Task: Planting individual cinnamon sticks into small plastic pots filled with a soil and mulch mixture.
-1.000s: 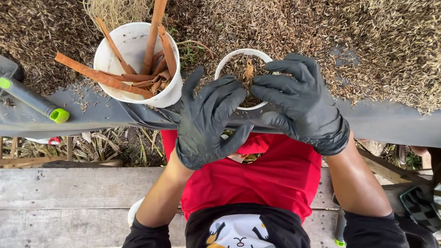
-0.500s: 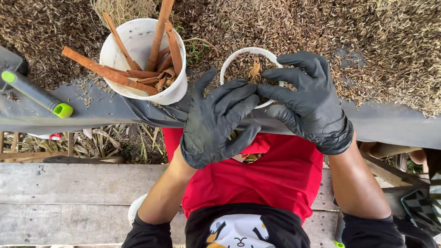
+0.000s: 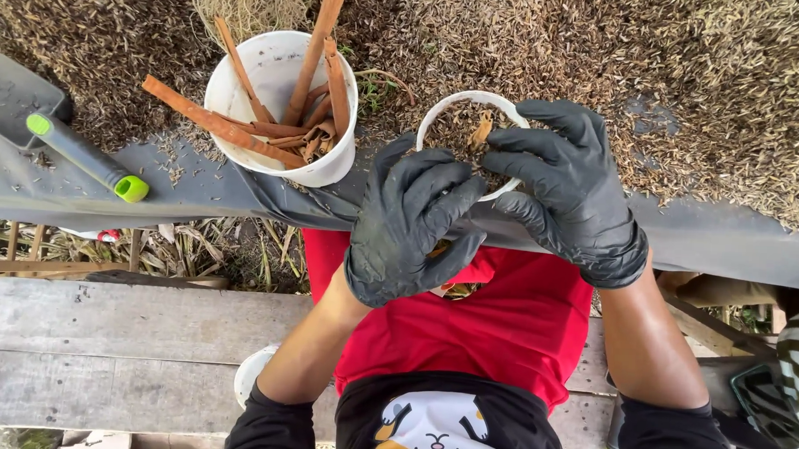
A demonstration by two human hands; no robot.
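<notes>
A wide bed of dry husks [image 3: 705, 93] fills the top from ten to two o'clock, with a grey sheet [image 3: 197, 186] along its near edge and a wooden plank bench [image 3: 103, 347] down at eight o'clock. At eleven o'clock sits a big white tub [image 3: 276, 79] stuffed with cinnamon bark sticks [image 3: 243, 130], and a green-tipped tool [image 3: 88, 156] lies out at nine o'clock. Dead centre, the black-gloved left hand [image 3: 413, 225] and right hand [image 3: 569, 191] curl half-closed around the small white cup [image 3: 465, 107] of bark bits, fingers spread over its rim at twelve o'clock.

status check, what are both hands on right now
Left hand and right hand, black-gloved, close together over the small white bowl of dry bits. Grip hidden. Big white tub of bark strips stands left of it, apart.
</notes>
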